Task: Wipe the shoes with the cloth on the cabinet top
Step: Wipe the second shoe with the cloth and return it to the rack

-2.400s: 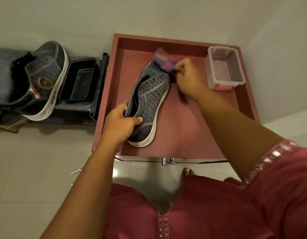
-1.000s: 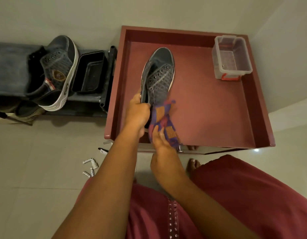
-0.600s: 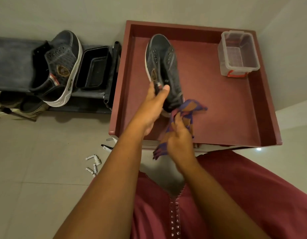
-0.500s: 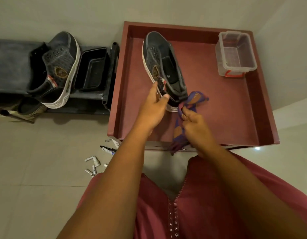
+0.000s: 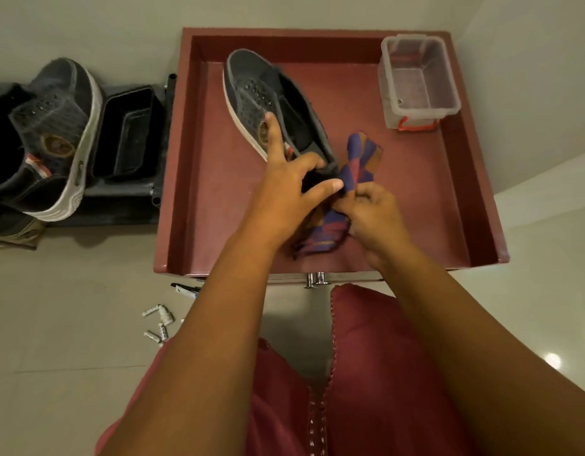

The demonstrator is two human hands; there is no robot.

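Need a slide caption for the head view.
Left hand steadies a dark sneaker on the red cabinet top; right hand pinches the patterned cloth.

A dark grey shoe (image 5: 271, 103) with a white sole lies tilted on its side on the red cabinet top (image 5: 409, 199), toe toward the wall, its heel touching a bunched blue, red and orange cloth (image 5: 357, 166).

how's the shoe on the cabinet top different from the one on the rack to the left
The shoe on the cabinet top is gripped at its heel by the left hand, beside the cloth; the shoe on the rack is untouched. The first points toe-away on the red top; the second leans on dark items. Both are dark grey, white-soled, badged.
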